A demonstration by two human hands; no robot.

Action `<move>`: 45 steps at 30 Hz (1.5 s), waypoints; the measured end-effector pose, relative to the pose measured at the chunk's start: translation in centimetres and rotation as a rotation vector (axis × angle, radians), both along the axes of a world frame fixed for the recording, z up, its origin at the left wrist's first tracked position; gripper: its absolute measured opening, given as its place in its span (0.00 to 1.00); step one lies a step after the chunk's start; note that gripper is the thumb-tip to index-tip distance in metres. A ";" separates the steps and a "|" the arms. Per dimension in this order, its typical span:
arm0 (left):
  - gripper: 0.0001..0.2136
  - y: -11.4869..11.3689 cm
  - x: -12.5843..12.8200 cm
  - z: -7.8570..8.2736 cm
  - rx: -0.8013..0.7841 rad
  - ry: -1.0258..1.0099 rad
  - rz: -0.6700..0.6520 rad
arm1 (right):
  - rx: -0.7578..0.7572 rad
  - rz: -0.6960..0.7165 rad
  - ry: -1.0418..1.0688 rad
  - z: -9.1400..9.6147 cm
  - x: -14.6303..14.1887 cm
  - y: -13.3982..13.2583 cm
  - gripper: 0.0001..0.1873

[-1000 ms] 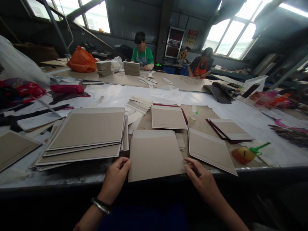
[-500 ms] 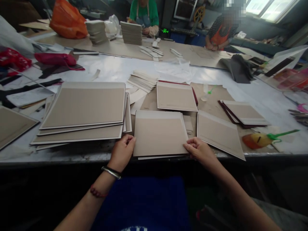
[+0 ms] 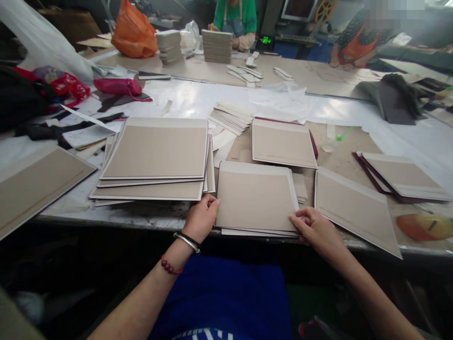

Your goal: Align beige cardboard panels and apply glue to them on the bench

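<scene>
A tan cardboard panel with a pale border [image 3: 255,197] lies on thin white sheets at the table's near edge. My left hand [image 3: 201,218] is curled on its left edge, thumb on top. My right hand [image 3: 314,229] pinches its lower right corner. Left of it a fanned stack of larger tan boards [image 3: 155,156] rests on the table. To the right another tan panel [image 3: 354,208] lies at an angle, overhanging the edge.
Behind lie one more panel [image 3: 283,143], a pile of white strips [image 3: 230,117], dark-backed covers [image 3: 399,177], a yellow glue bottle [image 3: 423,226]. An orange bag [image 3: 133,29] and card stacks [image 3: 216,45] stand far back, where two other people [image 3: 235,14] work. The metal table edge [image 3: 106,219] runs in front.
The view has tilted down and shifted left. The panel has been slid back onto the table onto white sheets; both hands stay on its edges.
</scene>
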State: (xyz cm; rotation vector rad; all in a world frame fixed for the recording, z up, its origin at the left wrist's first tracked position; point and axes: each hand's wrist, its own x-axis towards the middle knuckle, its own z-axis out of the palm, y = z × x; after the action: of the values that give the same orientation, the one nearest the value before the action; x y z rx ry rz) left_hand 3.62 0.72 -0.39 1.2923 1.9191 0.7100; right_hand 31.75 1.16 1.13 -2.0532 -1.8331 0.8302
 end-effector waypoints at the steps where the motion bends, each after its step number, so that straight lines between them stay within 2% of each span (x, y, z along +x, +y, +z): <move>1: 0.10 0.1 0.0 0.0 -0.014 0.007 0.003 | 0.006 0.005 -0.015 -0.1 0.0 0.0 0.14; 18: 0.11 0.3 0.1 0.4 -0.092 0.048 0.015 | 0.062 0.023 -0.081 -0.7 0.1 -0.2 0.14; 28: 0.14 1.0 -0.6 -1.3 -0.083 0.000 -0.051 | 0.117 -0.031 -0.076 0.1 -0.7 -0.7 0.06; 34: 0.14 1.0 -0.8 -2.0 -0.059 -0.010 -0.012 | 0.118 -0.056 -0.013 0.5 -0.9 -0.6 0.04; 39: 0.14 1.0 -0.5 -1.5 -0.035 0.046 -0.052 | 0.119 -0.032 -0.020 0.1 -0.7 -0.4 0.04; 45: 0.12 1.0 -0.1 -1.1 -0.088 0.108 -0.023 | 0.133 -0.008 -0.029 -0.5 -0.3 -0.3 0.08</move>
State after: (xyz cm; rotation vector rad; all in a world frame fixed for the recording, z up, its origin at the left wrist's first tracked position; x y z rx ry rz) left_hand 3.48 1.75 -1.47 1.3194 1.9952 0.5483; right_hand 31.44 0.84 0.61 -1.9987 -1.8410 0.6610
